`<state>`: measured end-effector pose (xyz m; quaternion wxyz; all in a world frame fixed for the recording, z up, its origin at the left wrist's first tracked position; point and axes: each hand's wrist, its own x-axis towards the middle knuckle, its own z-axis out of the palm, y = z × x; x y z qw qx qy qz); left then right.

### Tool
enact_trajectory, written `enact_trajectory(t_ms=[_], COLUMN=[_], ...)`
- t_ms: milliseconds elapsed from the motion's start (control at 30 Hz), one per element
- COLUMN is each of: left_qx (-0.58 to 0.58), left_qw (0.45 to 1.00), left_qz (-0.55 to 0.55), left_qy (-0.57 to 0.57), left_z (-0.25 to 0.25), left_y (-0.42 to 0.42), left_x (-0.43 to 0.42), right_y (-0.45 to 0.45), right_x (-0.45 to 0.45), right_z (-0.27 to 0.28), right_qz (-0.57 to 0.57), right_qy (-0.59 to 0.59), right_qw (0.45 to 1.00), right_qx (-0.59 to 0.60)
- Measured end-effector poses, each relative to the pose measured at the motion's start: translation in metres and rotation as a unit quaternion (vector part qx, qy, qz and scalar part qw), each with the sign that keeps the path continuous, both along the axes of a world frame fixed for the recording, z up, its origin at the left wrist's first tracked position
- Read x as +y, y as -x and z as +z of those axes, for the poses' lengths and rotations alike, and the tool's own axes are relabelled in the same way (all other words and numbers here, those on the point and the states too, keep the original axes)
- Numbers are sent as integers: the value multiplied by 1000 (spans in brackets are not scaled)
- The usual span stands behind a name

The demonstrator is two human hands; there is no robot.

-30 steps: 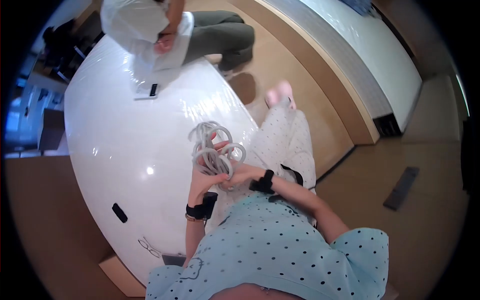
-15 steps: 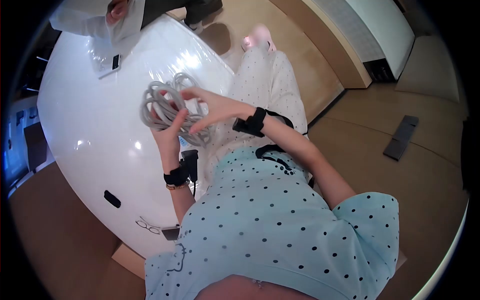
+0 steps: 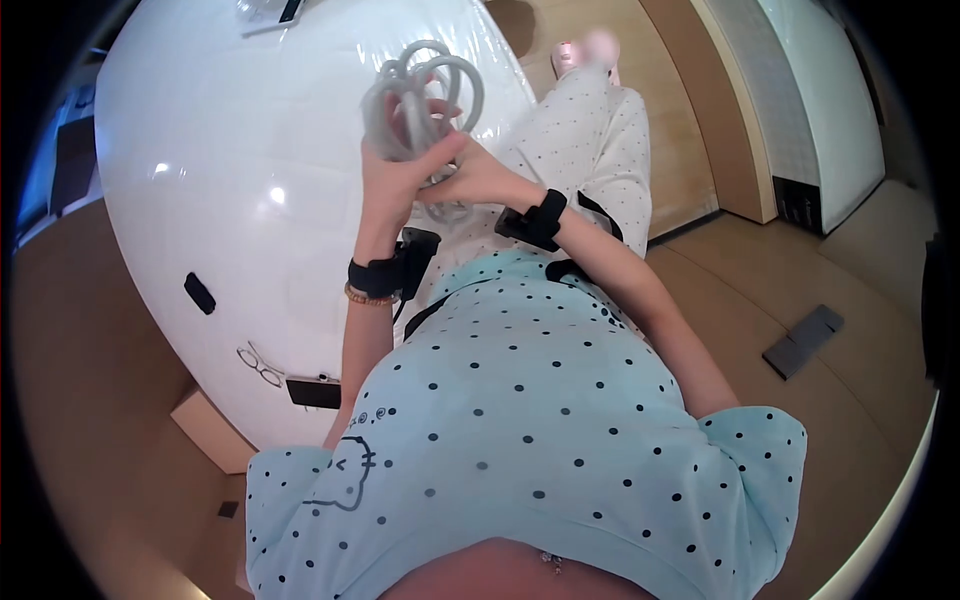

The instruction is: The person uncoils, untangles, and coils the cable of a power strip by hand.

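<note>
A grey cable [image 3: 471,85], wound into several loose loops, is held up over the white table in front of my body. My left hand [image 3: 392,182] grips the loops from the near left side, its fingers reaching in among them. Close beside it, my right hand [image 3: 484,176] is closed at the near right side of the same bundle. Its fingers are partly hidden behind the left thumb and the loops. Part of the cable hangs below the hands, above my lap. Each wrist wears a black strap with a small black device.
The shiny white-covered table [image 3: 240,130] carries a black oblong object [image 3: 200,293], eyeglasses [image 3: 260,364], a dark flat device [image 3: 314,392] and a white device [image 3: 272,25] at the far edge. A dark grey flat object [image 3: 803,342] lies on the brown seat [image 3: 700,290] to my right.
My hands have come closer together and the cable loops have turned more upright. The view has shifted, so the other person beyond the table is out of frame.
</note>
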<state>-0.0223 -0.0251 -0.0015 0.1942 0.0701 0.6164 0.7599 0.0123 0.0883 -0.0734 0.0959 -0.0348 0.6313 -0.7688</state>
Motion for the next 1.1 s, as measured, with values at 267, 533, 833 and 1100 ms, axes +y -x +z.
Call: enact_trajectory(t_ms=[267, 533, 833, 1100], left_qx=[29, -2, -75, 37], left_qw=[988, 1000, 962, 999], left_qz=[-127, -15, 157, 19], left_qy=[-82, -11, -210, -3], left_z=[-8, -5, -9, -11], left_y=[5, 3, 7, 11], left_x=[-15, -12, -11, -18], right_y=[1, 9, 8, 2], right_x=[10, 8, 15, 17], right_z=[-5, 16, 25, 13], right_qz=[139, 111, 160, 91], right_qy=[-89, -47, -209, -78], right_qw=[979, 993, 965, 993], right_qx=[-123, 23, 22, -16])
